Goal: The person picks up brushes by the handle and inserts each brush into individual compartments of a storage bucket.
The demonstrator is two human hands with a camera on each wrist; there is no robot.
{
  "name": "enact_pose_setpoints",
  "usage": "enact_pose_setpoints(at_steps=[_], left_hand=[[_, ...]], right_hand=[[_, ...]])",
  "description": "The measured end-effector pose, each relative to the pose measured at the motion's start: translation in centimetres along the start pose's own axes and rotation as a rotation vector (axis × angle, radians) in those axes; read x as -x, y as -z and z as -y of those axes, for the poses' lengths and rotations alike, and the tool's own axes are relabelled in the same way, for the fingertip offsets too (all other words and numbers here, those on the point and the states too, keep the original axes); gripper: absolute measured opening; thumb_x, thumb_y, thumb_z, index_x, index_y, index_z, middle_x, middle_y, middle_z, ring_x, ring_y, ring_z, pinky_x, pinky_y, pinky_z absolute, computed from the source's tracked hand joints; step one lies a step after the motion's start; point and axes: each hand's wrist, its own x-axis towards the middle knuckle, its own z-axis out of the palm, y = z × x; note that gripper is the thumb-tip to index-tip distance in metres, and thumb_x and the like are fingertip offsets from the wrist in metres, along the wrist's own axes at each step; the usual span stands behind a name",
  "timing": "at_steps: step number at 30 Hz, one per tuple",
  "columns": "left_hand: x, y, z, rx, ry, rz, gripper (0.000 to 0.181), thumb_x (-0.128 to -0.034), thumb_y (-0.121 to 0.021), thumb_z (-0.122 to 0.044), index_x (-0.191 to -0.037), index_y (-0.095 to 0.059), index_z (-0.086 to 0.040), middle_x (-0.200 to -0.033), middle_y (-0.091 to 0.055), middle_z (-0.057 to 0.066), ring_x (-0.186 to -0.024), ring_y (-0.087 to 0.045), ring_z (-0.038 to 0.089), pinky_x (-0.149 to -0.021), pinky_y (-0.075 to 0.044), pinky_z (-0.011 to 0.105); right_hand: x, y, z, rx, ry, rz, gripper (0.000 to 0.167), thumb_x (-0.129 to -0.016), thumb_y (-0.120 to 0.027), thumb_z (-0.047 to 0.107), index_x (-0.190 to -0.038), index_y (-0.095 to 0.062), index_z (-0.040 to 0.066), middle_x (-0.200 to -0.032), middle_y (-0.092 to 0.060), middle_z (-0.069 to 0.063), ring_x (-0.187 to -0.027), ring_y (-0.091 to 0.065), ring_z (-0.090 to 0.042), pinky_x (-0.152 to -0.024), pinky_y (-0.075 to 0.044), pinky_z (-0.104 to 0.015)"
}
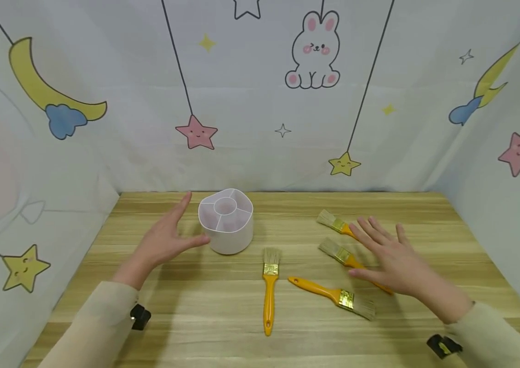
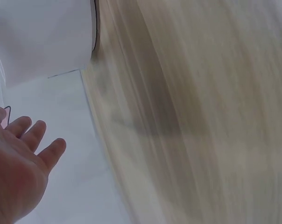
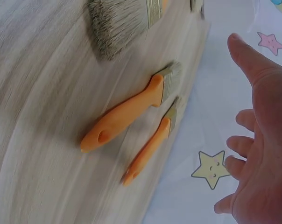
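Note:
A white round holder with several compartments (image 1: 230, 237) stands upright toward the back of the table, its side also showing in the left wrist view (image 2: 43, 37). Beside its left side is my left hand (image 1: 163, 243), fingers spread, thumb close to the holder; whether they touch I cannot tell. Over the handles of two brushes at the right, one further back (image 1: 333, 223) and one nearer (image 1: 338, 253), my right hand (image 1: 398, 260) is spread and grips nothing. Another brush (image 1: 270, 291) lies near the middle, bristles away from me. A wide brush (image 1: 333, 294) lies to its right, bristles rightward.
The wooden table (image 1: 214, 317) ends at a white cloth backdrop (image 1: 260, 102) printed with stars, moons and a rabbit. Cloth also hangs along the left and right sides. Both forearms, with small black devices at the wrists, reach in from the near side.

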Motion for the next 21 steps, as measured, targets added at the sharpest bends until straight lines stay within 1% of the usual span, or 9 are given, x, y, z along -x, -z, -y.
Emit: enact_pose_setpoints(at_steps=[4, 7, 11, 14, 17, 21], left_hand=[[-0.2, -0.6, 0.1, 0.053, 0.002, -0.008, 0.123, -0.0862, -0.080, -0.068, -0.173, -0.001, -0.032, -0.177, -0.019, 0.016, -0.160, -0.023, 0.048, -0.123, -0.027, 0.074], [-0.3, -1.0, 0.1, 0.105, -0.003, -0.020, 0.121, -0.0872, -0.082, -0.063, -0.174, -0.002, -0.032, -0.176, -0.020, 0.016, -0.158, -0.028, 0.048, -0.123, -0.030, 0.072], [-0.4, -1.4, 0.1, 0.247, -0.025, -0.031, 0.117, -0.0905, -0.085, -0.050, -0.174, -0.006, -0.028, -0.177, -0.021, 0.011, -0.158, -0.032, 0.042, -0.125, -0.034, 0.062], [-0.4, -1.7, 0.2, 0.362, -0.039, -0.032, 0.114, -0.0927, -0.086, -0.039, -0.174, -0.008, -0.025, -0.178, -0.021, 0.008, -0.160, -0.030, 0.037, -0.128, -0.033, 0.055], [-0.4, -2.0, 0.4, 0.447, -0.051, -0.032, 0.112, -0.0936, -0.086, -0.030, -0.174, -0.009, -0.023, -0.177, -0.021, 0.008, -0.161, -0.028, 0.036, -0.129, -0.031, 0.054], [-0.7, -2.5, 0.6, 0.515, -0.063, -0.030, 0.111, -0.0938, -0.086, -0.026, -0.174, -0.010, -0.021, -0.177, -0.023, 0.011, -0.161, -0.027, 0.035, -0.129, -0.031, 0.054]], right_hand=[[-0.3, -0.1, 0.7, -0.010, 0.012, 0.020, 0.099, -0.095, -0.071, 0.065, -0.171, -0.029, 0.017, -0.175, -0.026, -0.016, -0.159, -0.025, -0.046, -0.119, -0.010, -0.085], [-0.7, -0.3, 1.2, -0.016, 0.027, 0.029, 0.100, -0.095, -0.070, 0.067, -0.171, -0.030, 0.016, -0.175, -0.027, -0.016, -0.159, -0.025, -0.045, -0.120, -0.010, -0.084], [-1.3, -0.7, 1.9, -0.036, 0.048, 0.037, 0.099, -0.095, -0.069, 0.067, -0.169, -0.033, 0.013, -0.175, -0.027, -0.016, -0.160, -0.025, -0.043, -0.121, -0.012, -0.082], [-1.9, -1.0, 2.4, -0.043, 0.069, 0.032, 0.098, -0.095, -0.070, 0.066, -0.169, -0.035, 0.012, -0.174, -0.028, -0.015, -0.160, -0.026, -0.042, -0.122, -0.013, -0.081], [-2.4, -1.3, 2.7, -0.045, 0.082, 0.030, 0.098, -0.095, -0.071, 0.065, -0.169, -0.033, 0.013, -0.175, -0.028, -0.014, -0.160, -0.027, -0.042, -0.123, -0.014, -0.080], [-2.7, -1.6, 3.2, -0.047, 0.089, 0.029, 0.099, -0.095, -0.072, 0.065, -0.170, -0.032, 0.014, -0.175, -0.029, -0.013, -0.160, -0.027, -0.041, -0.123, -0.015, -0.079]])
